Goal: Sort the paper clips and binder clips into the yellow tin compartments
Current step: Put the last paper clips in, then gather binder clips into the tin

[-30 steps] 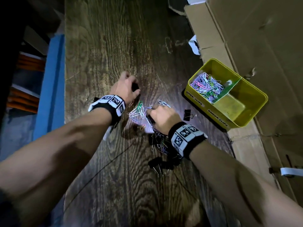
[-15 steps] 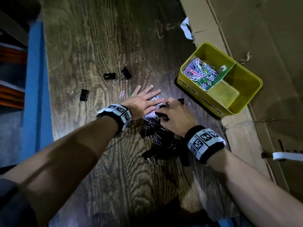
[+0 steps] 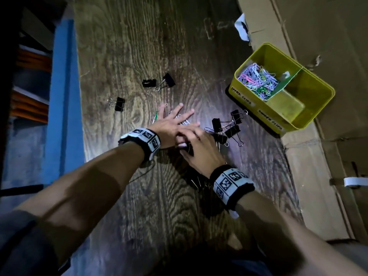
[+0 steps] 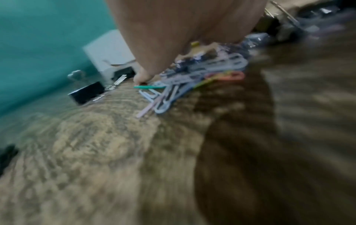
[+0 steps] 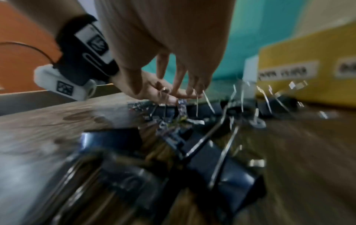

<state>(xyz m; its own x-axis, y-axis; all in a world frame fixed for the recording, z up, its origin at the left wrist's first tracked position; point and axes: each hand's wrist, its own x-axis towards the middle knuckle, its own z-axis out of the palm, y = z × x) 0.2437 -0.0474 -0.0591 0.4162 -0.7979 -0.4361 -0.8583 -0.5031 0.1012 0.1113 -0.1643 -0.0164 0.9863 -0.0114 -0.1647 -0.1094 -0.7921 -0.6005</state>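
Note:
My left hand (image 3: 177,119) lies flat with fingers spread on a small heap of coloured paper clips (image 4: 192,79) in the middle of the wooden table. My right hand (image 3: 192,137) reaches over it. Its fingers (image 5: 181,76) point down onto the left hand's fingers and the clips, and I see nothing held. Several black binder clips (image 3: 227,128) lie just right of the hands, more under my right wrist (image 5: 212,159). The yellow tin (image 3: 318,108) stands at the right; its left compartment holds paper clips (image 3: 256,80), its right one is bare.
Two binder clips (image 3: 157,82) lie beyond the hands and a third (image 3: 119,103) to the far left. Cardboard (image 3: 318,26) runs along the right under the tin. A blue edge (image 3: 63,96) borders the table's left side.
My left hand came back from the far binder clips and flattened on the paper clips. My right hand shifted left onto it, leaving binder clips uncovered toward the tin.

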